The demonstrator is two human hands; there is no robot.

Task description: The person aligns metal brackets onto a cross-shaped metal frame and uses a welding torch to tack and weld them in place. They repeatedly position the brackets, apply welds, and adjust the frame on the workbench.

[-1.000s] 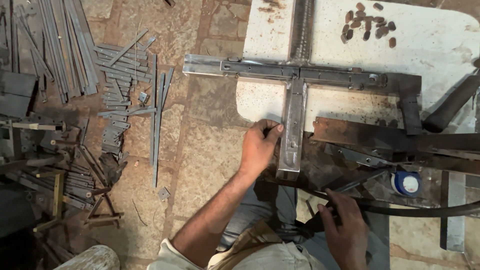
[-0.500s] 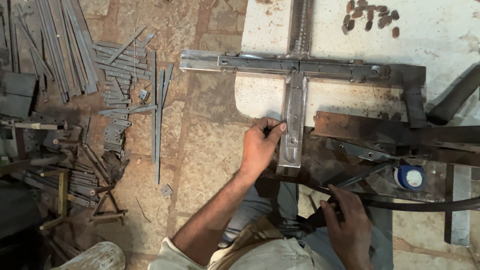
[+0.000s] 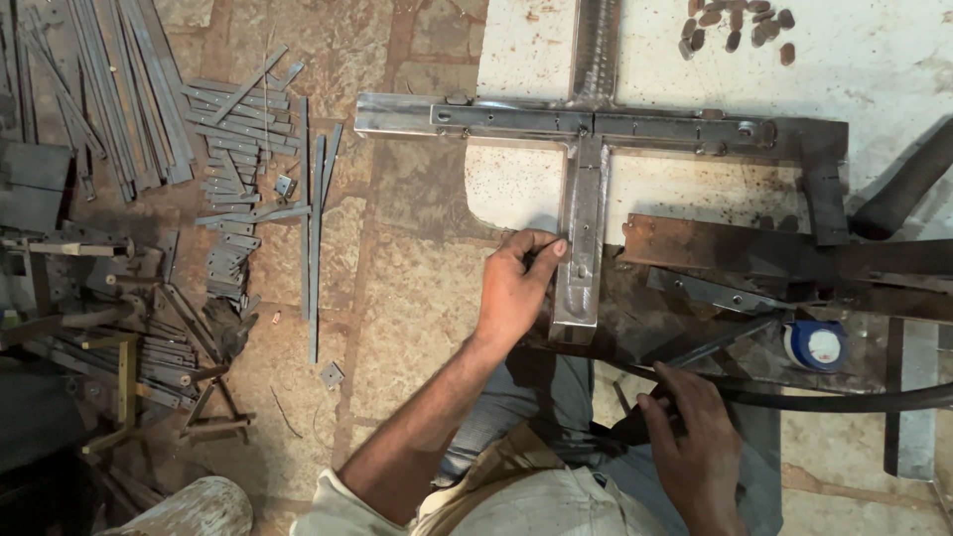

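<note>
Head view: a T-shaped steel frame [image 3: 586, 189] lies at centre to upper right of the frame on a pale stone surface [image 3: 874, 69]. The left hand [image 3: 516, 288] pinches something small and dark against the frame's downward stem. The right hand [image 3: 695, 447], at lower right, is clenched round a black cable [image 3: 844, 400] and a dark tool. The frame looks heavy, rigid and sharp-edged, best held by its stem. Loose metal strips [image 3: 238, 179] litter the floor at left.

Open stone floor [image 3: 417, 288] runs down the middle-left of frame, free passage. Far left, scattered metal strips [image 3: 238, 169] crowd it. Right of centre, the T-shaped steel frame [image 3: 586, 199] and rusty plate [image 3: 715, 243] block the way; a black hose [image 3: 824, 399] crosses lower right.
</note>
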